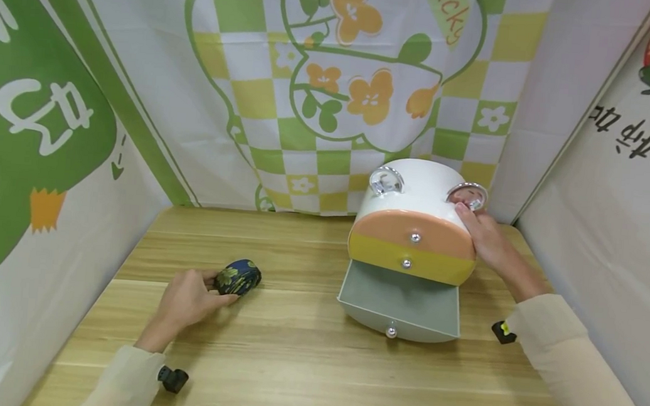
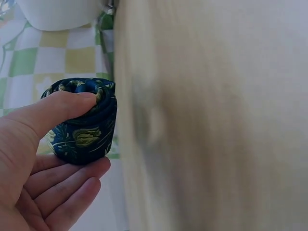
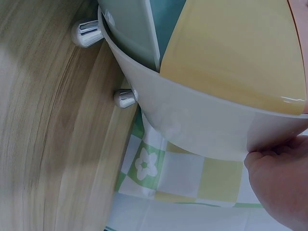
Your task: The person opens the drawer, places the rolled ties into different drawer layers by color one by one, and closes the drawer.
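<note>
Two hands on a wooden table: one grips a rolled cloth, one steadies a small drawer cabinet.

Left hand [image 1: 185,300]: lies low on the table [image 1: 291,364], thumb over and fingers under a rolled dark blue floral cloth [image 1: 238,276], pinching it at the table's left-centre. Right hand [image 1: 483,236]: reaches forward, fingers curled against the upper right side of the white cabinet [image 1: 413,234], by a round silver fitting [image 1: 467,194]. Cabinet: right rear of table; peach and yellow drawers closed, grey bottom drawer [image 1: 403,303] pulled out. Room: light wood-grain tabletop, walled by printed cloths, green-and-yellow checks with orange flowers behind.
</note>
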A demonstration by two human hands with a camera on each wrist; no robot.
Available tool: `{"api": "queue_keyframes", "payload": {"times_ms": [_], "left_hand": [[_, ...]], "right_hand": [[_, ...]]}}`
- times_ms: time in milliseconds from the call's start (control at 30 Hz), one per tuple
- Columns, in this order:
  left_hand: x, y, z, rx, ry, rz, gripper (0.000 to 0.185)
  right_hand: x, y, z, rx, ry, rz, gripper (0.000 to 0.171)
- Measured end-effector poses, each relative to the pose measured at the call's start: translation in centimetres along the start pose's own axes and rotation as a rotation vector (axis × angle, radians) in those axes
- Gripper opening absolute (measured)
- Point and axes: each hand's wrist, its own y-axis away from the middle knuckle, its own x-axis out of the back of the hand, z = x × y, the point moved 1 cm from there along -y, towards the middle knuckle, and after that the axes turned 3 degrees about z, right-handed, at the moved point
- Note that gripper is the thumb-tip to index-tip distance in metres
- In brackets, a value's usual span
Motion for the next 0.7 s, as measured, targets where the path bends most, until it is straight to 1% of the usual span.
{"api": "queue_keyframes", "payload": {"times_ms": [100,200,333,400,467,567,700], "left_hand": [[0.7,-0.2,0.8,-0.022,-0.007,-0.006,0.062],[1.3,-0.7,1.8,-0.063,-0.01,-0.013,0.058],[1.9,-1.6,3.3,-0.121,0.018,-0.028,0.054],[2.1,-2.1,4.0,-0.137,0.025,-0.047,0.056],[2.2,-2.6,4.9,-0.159,0.028,-0.066,0.058],[2.5,-3.2,6.5,-0.202,0.038,-0.096,0.055],[2.8,-3.9,8.8,-0.261,0.077,-0.124,0.046]], "right_hand": [[0.0,0.1,-0.1,0.009,-0.008,0.003,0.063],[-0.1,0.2,-0.2,0.014,-0.01,0.003,0.063],[-0.1,0.2,-0.2,0.013,-0.009,0.007,0.062],[-0.1,0.1,-0.2,0.009,-0.011,0.008,0.062],[-0.1,0.1,-0.2,0.005,-0.007,0.009,0.062],[-0.1,0.1,-0.1,-0.001,0.003,0.004,0.062],[-0.2,0.2,-0.2,-0.004,-0.001,0.0,0.064]]}}
